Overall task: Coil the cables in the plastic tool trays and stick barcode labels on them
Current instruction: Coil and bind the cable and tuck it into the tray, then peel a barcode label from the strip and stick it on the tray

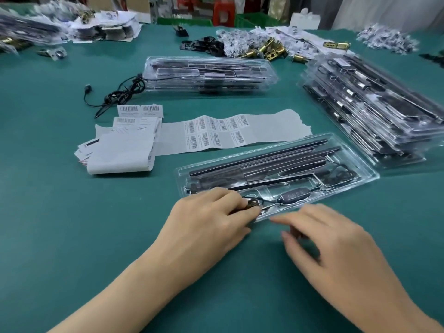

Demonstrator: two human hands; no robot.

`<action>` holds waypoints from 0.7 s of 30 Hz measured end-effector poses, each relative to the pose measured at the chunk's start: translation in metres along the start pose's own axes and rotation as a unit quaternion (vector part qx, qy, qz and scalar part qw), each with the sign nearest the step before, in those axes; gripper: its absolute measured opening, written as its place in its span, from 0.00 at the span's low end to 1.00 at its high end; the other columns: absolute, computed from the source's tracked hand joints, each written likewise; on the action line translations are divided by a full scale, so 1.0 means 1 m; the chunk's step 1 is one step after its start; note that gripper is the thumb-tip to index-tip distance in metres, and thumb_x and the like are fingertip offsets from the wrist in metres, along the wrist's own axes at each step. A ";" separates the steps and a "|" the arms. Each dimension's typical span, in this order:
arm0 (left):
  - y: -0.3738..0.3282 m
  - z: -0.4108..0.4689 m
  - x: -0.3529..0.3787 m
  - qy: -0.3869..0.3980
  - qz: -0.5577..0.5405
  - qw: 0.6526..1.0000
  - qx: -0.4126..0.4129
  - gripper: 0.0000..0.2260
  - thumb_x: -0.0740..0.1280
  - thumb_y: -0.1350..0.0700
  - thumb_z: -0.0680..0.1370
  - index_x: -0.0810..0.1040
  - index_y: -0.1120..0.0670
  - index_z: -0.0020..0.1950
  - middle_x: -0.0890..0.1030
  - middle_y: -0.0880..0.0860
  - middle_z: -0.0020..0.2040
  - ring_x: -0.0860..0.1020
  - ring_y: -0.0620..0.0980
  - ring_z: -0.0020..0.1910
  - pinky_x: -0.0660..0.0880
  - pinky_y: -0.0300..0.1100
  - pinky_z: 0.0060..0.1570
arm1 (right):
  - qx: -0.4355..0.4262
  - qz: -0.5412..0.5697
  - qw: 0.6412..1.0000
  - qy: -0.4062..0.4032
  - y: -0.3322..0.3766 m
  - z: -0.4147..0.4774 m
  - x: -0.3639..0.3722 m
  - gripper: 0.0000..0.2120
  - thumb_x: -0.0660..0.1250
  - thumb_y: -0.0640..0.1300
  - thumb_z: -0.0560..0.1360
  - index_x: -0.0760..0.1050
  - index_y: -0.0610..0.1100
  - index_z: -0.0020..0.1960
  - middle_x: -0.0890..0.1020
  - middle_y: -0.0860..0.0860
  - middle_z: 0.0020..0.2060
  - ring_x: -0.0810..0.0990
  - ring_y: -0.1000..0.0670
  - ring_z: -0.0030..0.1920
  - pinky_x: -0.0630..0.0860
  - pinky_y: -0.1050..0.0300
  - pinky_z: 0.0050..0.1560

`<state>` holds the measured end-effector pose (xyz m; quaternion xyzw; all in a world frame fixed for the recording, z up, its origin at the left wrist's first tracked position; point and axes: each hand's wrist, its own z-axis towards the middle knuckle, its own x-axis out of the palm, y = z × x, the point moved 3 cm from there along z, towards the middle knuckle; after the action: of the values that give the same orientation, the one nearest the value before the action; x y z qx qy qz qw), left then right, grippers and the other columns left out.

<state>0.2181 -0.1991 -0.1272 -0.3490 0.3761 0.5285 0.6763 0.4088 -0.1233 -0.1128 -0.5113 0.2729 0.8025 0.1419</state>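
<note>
Green mat table (72, 236): lower half of frame is open surface, only the two forearms cross it. Left-centre is bare mat too.
Right edge of frame: tall slumped stack of clear trays (374, 111). Its near end sits close to the working tray's right end.
Upper centre: 2nd, shorter tray stack (209, 73), w/ a black cable tangle (122, 92) lying off its left end.
Working tray (367, 174) is centre-right, lying diag., near long edge toward the hands. It's thin glossy clear blister plastic w/ moulded pockets holding long dark flat strips.
Label strip (271, 131) lies between working tray and upper stack: matte white backing, wavy, torn right end, two rows of barcode stickers. Folded wad of backing paper (122, 155) at its left.
Left hand (211, 219) is at the tray's near-left corner, fingers curled, pinching a small cable coil (252, 205) of thin black wire at the tray's edge pocket.
Right hand (336, 241) is blurred, just short of the tray's near edge, fingers loose and spread, grasping nothing.
Wire runs right from the coil to a dark oval inline controller (294, 195) seated in the tray.
Shiny brass latch parts (266, 50) top centre-right.
</note>
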 end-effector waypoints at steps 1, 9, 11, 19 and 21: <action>0.000 0.001 0.000 0.002 0.006 1.000 0.011 0.08 0.71 0.52 0.79 0.85 0.46 0.58 0.83 0.44 0.49 0.83 0.49 0.49 0.80 0.44 0.38 | -0.004 0.014 1.000 -0.016 -0.002 0.009 0.000 0.08 0.70 0.46 0.79 0.83 0.54 0.56 0.76 0.61 0.42 0.77 0.57 0.45 0.78 0.56 0.41; 0.007 0.004 -0.006 0.077 -0.001 0.996 0.039 0.12 0.70 0.46 0.79 0.84 0.46 0.60 0.83 0.44 0.52 0.82 0.49 0.49 0.80 0.45 0.39 | 0.006 0.074 0.997 0.011 -0.015 0.107 0.033 0.08 0.67 0.48 0.80 0.83 0.51 0.56 0.80 0.57 0.52 0.76 0.55 0.58 0.71 0.58 0.60; 0.011 0.007 -0.009 0.090 -0.061 0.994 0.007 0.13 0.68 0.40 0.79 0.85 0.45 0.58 0.83 0.41 0.52 0.82 0.46 0.52 0.81 0.46 0.42 | 0.017 0.058 0.998 0.032 -0.025 0.126 0.045 0.08 0.66 0.48 0.81 0.82 0.50 0.56 0.81 0.56 0.52 0.75 0.53 0.58 0.70 0.57 0.61; 0.099 0.092 0.002 0.021 -0.110 0.973 -0.204 0.13 0.68 0.52 0.81 0.80 0.50 0.65 0.83 0.46 0.60 0.78 0.45 0.59 0.73 0.46 0.62 | 0.046 0.091 0.995 -0.017 -0.042 0.154 0.059 0.05 0.67 0.47 0.80 0.82 0.51 0.49 0.79 0.58 0.42 0.75 0.53 0.49 0.75 0.51 0.52; 0.121 0.127 0.024 0.066 -0.096 0.964 -0.238 0.19 0.67 0.51 0.82 0.75 0.52 0.73 0.79 0.50 0.68 0.74 0.50 0.68 0.68 0.48 0.69 | 0.048 0.105 0.993 -0.019 -0.043 0.155 0.061 0.05 0.67 0.47 0.80 0.82 0.50 0.49 0.80 0.57 0.42 0.76 0.51 0.50 0.74 0.50 0.53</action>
<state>0.1210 -0.0540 -0.0976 -0.5688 0.2474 0.5111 0.5950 0.2887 -0.0013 -0.1296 -0.4571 0.3603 0.8086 0.0863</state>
